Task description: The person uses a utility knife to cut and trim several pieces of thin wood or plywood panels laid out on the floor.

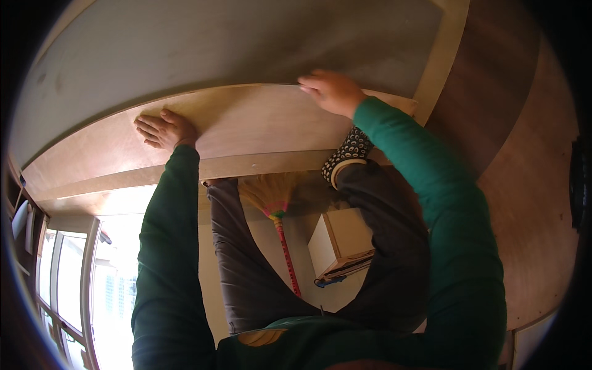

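In the head view, both hands lie on a pale plywood panel (246, 126) that spans the picture from lower left to upper right, bowed by the lens.

The panel is light tan wood with a smooth, faintly grained face and a paler strip along its near edge, where a few small dark dots show. Its long axis runs left to right between and beyond the two hands, and its far edge meets a grey painted surface (234, 43) above the hands. A pale wooden strip (441, 55) rises just right of the right hand, and darker brown boards (524, 154) curve away further right.

The left hand (165, 129) is open, palm down and flat on the panel's face, fingers spread and pointing left. The right hand (330, 91) is also open and rests on the panel's far edge, fingers extended to the left over that edge; whether they curl around it cannot be told. Both arms wear green sleeves.

Below the hands, on the near side of the panel, the person's legs in dark grey trousers show, with a black-and-white patterned shoe (348, 153) touching the panel's underside edge just below the right hand. Between the legs a broom (277, 206) with straw bristles and a red handle points downward, and beside it, toward the right hand's side, sits a light wooden box (336, 243). Bright windows (80, 277) lie well below the left hand.
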A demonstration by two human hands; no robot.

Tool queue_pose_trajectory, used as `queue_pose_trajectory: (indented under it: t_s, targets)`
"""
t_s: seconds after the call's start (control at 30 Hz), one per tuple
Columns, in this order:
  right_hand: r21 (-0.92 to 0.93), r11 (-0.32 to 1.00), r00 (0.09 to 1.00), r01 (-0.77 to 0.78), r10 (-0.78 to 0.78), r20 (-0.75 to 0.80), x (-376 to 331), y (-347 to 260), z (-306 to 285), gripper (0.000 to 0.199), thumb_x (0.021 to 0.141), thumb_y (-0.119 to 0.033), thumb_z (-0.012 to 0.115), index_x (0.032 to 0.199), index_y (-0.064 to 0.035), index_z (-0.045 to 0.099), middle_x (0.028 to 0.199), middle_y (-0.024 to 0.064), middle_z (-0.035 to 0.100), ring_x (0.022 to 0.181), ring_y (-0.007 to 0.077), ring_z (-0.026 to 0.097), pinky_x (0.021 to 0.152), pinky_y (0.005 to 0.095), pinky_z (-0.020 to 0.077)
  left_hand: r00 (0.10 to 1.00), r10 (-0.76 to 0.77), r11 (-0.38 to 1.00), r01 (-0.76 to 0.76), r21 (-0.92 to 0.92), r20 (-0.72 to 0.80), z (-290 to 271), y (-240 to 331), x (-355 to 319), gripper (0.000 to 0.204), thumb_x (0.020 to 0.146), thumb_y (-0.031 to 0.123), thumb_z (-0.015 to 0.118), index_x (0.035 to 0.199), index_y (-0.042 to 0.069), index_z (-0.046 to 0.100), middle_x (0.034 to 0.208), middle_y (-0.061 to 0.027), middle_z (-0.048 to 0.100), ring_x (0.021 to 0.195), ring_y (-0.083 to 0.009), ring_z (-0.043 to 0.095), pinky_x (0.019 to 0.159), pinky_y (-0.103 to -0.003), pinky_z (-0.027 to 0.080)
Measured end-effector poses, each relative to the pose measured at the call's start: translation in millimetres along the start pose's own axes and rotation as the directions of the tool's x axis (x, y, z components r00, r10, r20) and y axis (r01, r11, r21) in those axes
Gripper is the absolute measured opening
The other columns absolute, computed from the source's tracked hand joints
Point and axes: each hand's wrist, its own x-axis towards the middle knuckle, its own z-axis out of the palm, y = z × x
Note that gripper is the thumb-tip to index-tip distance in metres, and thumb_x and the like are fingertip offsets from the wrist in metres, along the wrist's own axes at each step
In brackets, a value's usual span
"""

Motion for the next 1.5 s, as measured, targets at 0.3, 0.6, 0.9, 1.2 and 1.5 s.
queue_pose_trajectory:
  t_s: [0.3, 0.6, 0.9, 1.2, 1.5]
  targets:
    - [-0.014, 0.988, 0.988, -0.152, 0.152, 0.001, -120, 121, -45, 0.029, 0.101, -0.023, 0.058, 0.122, -0.0064, 0.066, 0.117, 0.0149, 0.067, 0.105, 0.0335, 0.065, 0.089, 0.0392, 0.0533, 0.999, 0.017, 1.0, -0.018, 0.022, 0.034, -2, 3, 3, 0.082, 0.101, 0.059, 0.02, 0.159, 0.002, 0.013, 0.167, -0.0174, 0.01, 0.155, -0.0317, 0.008, 0.124, -0.05, 0.006]
    - [0.035, 0.999, 0.997, 0.03, -0.028, -0.071, -72, 69, -36, 0.026, 0.1, -0.024, 0.06, 0.117, -0.007, 0.068, 0.104, 0.0127, 0.067, 0.093, 0.0324, 0.065, 0.08, 0.0403, 0.0531, 1.0, 0.012, 0.999, -0.013, 0.034, 0.028, -6, 1, -1, 0.081, 0.101, 0.059, 0.018, 0.16, 0.004, 0.013, 0.167, -0.0171, 0.01, 0.155, -0.031, 0.008, 0.124, -0.049, 0.006]
    - [0.018, 0.997, 0.997, 0.077, -0.077, -0.006, -2, 18, 12, 0.029, 0.096, -0.018, 0.059, 0.122, -0.0083, 0.066, 0.11, 0.0143, 0.067, 0.1, 0.0331, 0.066, 0.084, 0.0414, 0.053, 1.0, 0.004, 0.998, -0.005, 0.063, 0.016, -3, -4, 1, 0.08, 0.102, 0.059, 0.021, 0.16, 0.004, 0.014, 0.167, -0.0163, 0.011, 0.155, -0.0307, 0.009, 0.124, -0.049, 0.007]
    - [-0.083, 0.945, 0.949, -0.315, 0.316, 0.001, -194, 174, -87, 0.028, 0.1, -0.024, 0.059, 0.12, -0.0064, 0.068, 0.108, 0.0158, 0.069, 0.102, 0.0352, 0.066, 0.088, 0.0419, 0.0534, 1.0, -0.002, 0.998, 0.0, 0.064, 0.031, -1, -2, 0, 0.079, 0.102, 0.057, 0.021, 0.16, 0.004, 0.013, 0.168, -0.0155, 0.01, 0.155, -0.0296, 0.007, 0.124, -0.049, 0.006]
    - [-0.029, 0.996, 0.993, 0.082, -0.084, -0.08, -21, 32, -3, 0.025, 0.099, -0.024, 0.058, 0.119, -0.0118, 0.068, 0.103, 0.0118, 0.066, 0.091, 0.0329, 0.065, 0.076, 0.0429, 0.0536, 1.0, 0.003, 0.999, -0.004, 0.051, 0.026, -1, 1, 0, 0.078, 0.102, 0.056, 0.023, 0.16, 0.004, 0.014, 0.168, -0.0155, 0.01, 0.155, -0.0296, 0.008, 0.124, -0.049, 0.007]
